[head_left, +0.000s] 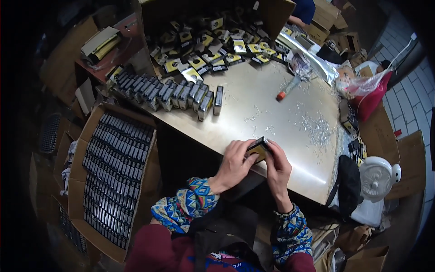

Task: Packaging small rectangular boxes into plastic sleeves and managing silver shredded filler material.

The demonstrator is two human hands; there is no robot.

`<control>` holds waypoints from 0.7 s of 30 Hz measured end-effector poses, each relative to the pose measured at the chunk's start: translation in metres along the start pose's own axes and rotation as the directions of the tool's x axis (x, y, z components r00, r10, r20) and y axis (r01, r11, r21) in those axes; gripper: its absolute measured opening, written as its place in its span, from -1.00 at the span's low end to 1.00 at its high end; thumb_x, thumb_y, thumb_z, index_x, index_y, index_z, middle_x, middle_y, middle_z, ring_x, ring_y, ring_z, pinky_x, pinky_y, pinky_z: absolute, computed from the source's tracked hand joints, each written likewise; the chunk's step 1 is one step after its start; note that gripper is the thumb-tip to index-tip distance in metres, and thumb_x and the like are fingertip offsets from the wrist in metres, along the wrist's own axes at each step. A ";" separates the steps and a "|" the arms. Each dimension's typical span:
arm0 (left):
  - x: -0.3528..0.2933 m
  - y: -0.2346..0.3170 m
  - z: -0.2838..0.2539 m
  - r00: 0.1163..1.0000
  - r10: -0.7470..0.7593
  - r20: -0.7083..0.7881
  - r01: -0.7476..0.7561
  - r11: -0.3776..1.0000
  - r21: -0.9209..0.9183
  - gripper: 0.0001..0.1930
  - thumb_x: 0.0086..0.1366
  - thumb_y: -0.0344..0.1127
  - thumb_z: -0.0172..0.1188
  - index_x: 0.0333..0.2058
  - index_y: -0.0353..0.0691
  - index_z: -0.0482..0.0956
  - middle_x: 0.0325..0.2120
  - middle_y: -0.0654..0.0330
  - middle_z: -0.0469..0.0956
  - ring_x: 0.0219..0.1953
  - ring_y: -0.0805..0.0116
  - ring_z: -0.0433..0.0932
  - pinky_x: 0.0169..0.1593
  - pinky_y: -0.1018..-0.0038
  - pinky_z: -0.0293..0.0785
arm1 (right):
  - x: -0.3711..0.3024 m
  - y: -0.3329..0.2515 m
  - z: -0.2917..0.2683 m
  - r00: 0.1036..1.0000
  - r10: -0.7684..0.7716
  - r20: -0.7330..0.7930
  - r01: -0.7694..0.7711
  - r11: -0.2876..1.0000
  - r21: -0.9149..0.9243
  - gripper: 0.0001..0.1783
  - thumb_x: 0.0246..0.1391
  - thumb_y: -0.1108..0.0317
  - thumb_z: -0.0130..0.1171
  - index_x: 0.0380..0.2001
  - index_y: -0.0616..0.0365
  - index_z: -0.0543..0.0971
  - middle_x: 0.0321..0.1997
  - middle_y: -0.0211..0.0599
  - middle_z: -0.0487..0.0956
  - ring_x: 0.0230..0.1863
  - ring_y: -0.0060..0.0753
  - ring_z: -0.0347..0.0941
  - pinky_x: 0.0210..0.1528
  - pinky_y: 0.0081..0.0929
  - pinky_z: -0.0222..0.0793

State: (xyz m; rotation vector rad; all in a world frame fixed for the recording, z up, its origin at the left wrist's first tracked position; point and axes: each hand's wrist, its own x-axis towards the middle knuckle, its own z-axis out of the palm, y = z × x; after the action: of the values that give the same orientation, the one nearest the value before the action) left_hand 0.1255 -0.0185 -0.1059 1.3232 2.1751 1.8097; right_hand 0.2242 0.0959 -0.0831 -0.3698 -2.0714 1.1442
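Observation:
At the front edge of the table, a small black-and-yellow box [258, 149] is held between my two hands. My left hand [233, 164] grips it from the left, thumb on its yellow face. From the right, my right hand [278, 167] closes on its other side, with fingers at the top corner. Part of the box is hidden behind the fingers. To the left on the table, a row of similar boxes [181, 94] stands on edge, some in short stacks. Thin clear plastic bits [316, 130] lie scattered to the right of my hands.
A large carton [217, 12] spills loose boxes at the back. An open carton [78, 190] packed with rows of boxes stands at lower left. An orange-tipped tube [288, 88] lies on the metal table [235, 106]. A white fan [375, 179] is at right; another person's arm [299, 21] shows behind.

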 end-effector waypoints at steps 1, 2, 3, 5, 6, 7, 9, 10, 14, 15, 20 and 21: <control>0.006 -0.005 -0.006 0.999 0.023 -0.041 -0.018 0.992 0.125 -0.61 0.18 -0.33 0.22 -0.03 -0.35 0.44 -0.27 0.02 0.48 -0.19 0.03 0.41 -0.07 0.24 0.31 | 0.013 0.005 0.002 0.991 0.113 0.073 -0.117 0.992 0.045 -0.70 0.19 0.51 0.07 -0.01 0.30 0.51 0.02 -0.19 0.53 -0.03 -0.46 0.45 -0.05 -0.56 0.37; 0.010 -0.010 -0.017 0.996 0.049 -0.077 -0.028 0.967 0.254 -0.62 0.18 -0.33 0.22 -0.04 -0.34 0.45 -0.29 0.04 0.48 -0.20 0.03 0.41 -0.08 0.24 0.30 | 0.024 0.011 0.006 0.963 0.223 0.151 -0.238 0.967 0.087 -0.66 0.25 0.42 0.02 0.05 0.34 0.46 0.08 -0.19 0.50 0.06 -0.43 0.41 0.08 -0.52 0.34; 0.019 -0.014 -0.027 0.983 0.124 -0.133 -0.064 0.922 0.383 -0.64 0.19 -0.32 0.20 -0.06 -0.33 0.46 -0.31 0.06 0.48 -0.21 0.05 0.40 -0.08 0.21 0.27 | 0.045 0.018 0.018 0.968 0.206 0.146 -0.221 0.970 0.099 -0.66 0.25 0.42 0.02 0.05 0.34 0.46 0.08 -0.19 0.50 0.06 -0.43 0.41 0.08 -0.52 0.34; 0.034 -0.027 -0.036 0.970 0.191 -0.148 -0.069 0.806 0.588 -0.61 0.19 -0.30 0.19 -0.02 -0.32 0.45 -0.22 0.08 0.45 -0.08 0.08 0.35 0.08 0.17 0.18 | 0.101 0.029 0.054 0.958 0.202 0.201 -0.242 0.950 0.198 -0.55 0.32 0.18 -0.06 0.07 0.34 0.45 0.08 -0.19 0.51 0.07 -0.44 0.39 0.12 -0.50 0.28; 0.045 -0.031 -0.037 0.963 0.234 -0.137 -0.081 0.732 0.676 -0.58 0.18 -0.30 0.19 0.01 -0.32 0.43 -0.15 0.09 0.43 -0.01 0.09 0.33 0.15 0.15 0.14 | 0.123 0.035 0.067 0.965 0.180 0.190 -0.219 0.953 0.211 -0.55 0.32 0.18 -0.06 0.07 0.34 0.45 0.08 -0.19 0.51 0.07 -0.44 0.39 0.12 -0.50 0.28; 0.049 -0.038 -0.040 0.967 0.218 -0.134 -0.038 0.641 0.766 -0.54 0.17 -0.30 0.19 0.05 -0.31 0.40 -0.06 0.09 0.39 0.07 0.09 0.27 0.20 0.15 0.07 | 0.140 0.041 0.089 0.932 0.246 0.267 -0.309 0.923 0.228 -0.50 0.32 0.11 -0.09 0.06 0.35 0.46 0.07 -0.19 0.51 0.06 -0.44 0.39 0.14 -0.50 0.25; 0.057 -0.056 -0.035 0.978 0.179 -0.106 -0.002 0.515 0.857 -0.43 0.15 -0.28 0.18 0.14 -0.29 0.30 0.12 0.07 0.27 0.22 0.09 0.15 0.29 0.13 -0.05 | 0.158 0.054 0.105 0.816 0.292 0.498 -0.472 0.835 0.283 -0.40 0.31 -0.02 -0.12 0.03 0.36 0.48 0.03 -0.18 0.54 0.03 -0.43 0.40 0.17 -0.52 0.19; 0.055 -0.061 -0.037 0.986 0.140 -0.087 0.006 0.495 0.869 -0.42 0.19 -0.20 0.17 0.15 -0.29 0.28 0.12 0.06 0.28 0.23 0.07 0.15 0.29 0.11 -0.07 | 0.155 0.047 0.111 0.756 0.238 0.610 -0.493 0.820 0.291 -0.40 0.32 -0.02 -0.13 0.01 0.39 0.49 0.02 -0.17 0.55 0.03 -0.41 0.41 0.16 -0.51 0.22; 0.083 -0.056 -0.087 0.976 0.184 -0.121 -0.032 0.664 0.747 -0.42 0.23 -0.08 0.14 0.13 -0.29 0.32 0.00 -0.02 0.39 0.09 0.03 0.29 0.13 0.10 0.17 | 0.144 0.052 0.079 0.874 0.222 0.431 -0.259 0.965 0.028 -0.55 0.30 0.13 -0.06 -0.05 0.35 0.54 -0.04 -0.06 0.58 -0.01 -0.26 0.50 0.07 -0.44 0.34; 0.108 -0.041 -0.117 0.996 -0.067 -0.058 0.088 0.694 0.714 -0.49 0.28 -0.06 0.08 0.08 -0.30 0.36 -0.05 -0.07 0.43 0.01 0.04 0.35 -0.03 0.17 0.28 | 0.140 0.045 0.053 0.904 0.185 0.385 -0.116 0.974 -0.195 -0.60 0.28 0.19 -0.01 -0.07 0.33 0.55 -0.06 -0.01 0.58 -0.02 -0.19 0.51 0.06 -0.42 0.35; 0.207 -0.094 -0.157 0.925 -0.372 -0.074 0.237 0.414 0.879 -0.36 0.28 0.10 0.04 0.00 -0.46 0.32 -0.33 -0.09 0.61 -0.21 -0.07 0.59 -0.11 0.11 0.44 | 0.122 0.085 -0.049 0.971 -0.102 0.216 0.232 0.623 -0.747 -0.73 0.16 0.30 0.07 -0.20 0.25 0.60 -0.01 0.09 0.53 0.10 0.07 0.39 0.14 -0.16 0.29; 0.210 -0.121 -0.155 0.942 -0.327 -0.071 0.184 0.330 0.926 -0.38 0.24 0.16 0.05 -0.10 -0.40 0.37 -0.34 -0.16 0.60 -0.23 -0.11 0.59 -0.18 0.10 0.50 | 0.121 0.089 -0.059 0.995 0.010 0.097 0.078 0.511 -0.856 -0.72 0.16 0.26 0.06 -0.23 0.26 0.60 -0.04 0.09 0.53 0.06 0.09 0.39 0.12 -0.13 0.29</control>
State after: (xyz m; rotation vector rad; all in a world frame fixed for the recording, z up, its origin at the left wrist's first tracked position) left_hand -0.1569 -0.0134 -0.0528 0.9263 3.1912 0.1828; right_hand 0.1742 0.2500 -0.0805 -0.7454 -2.5959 -0.0348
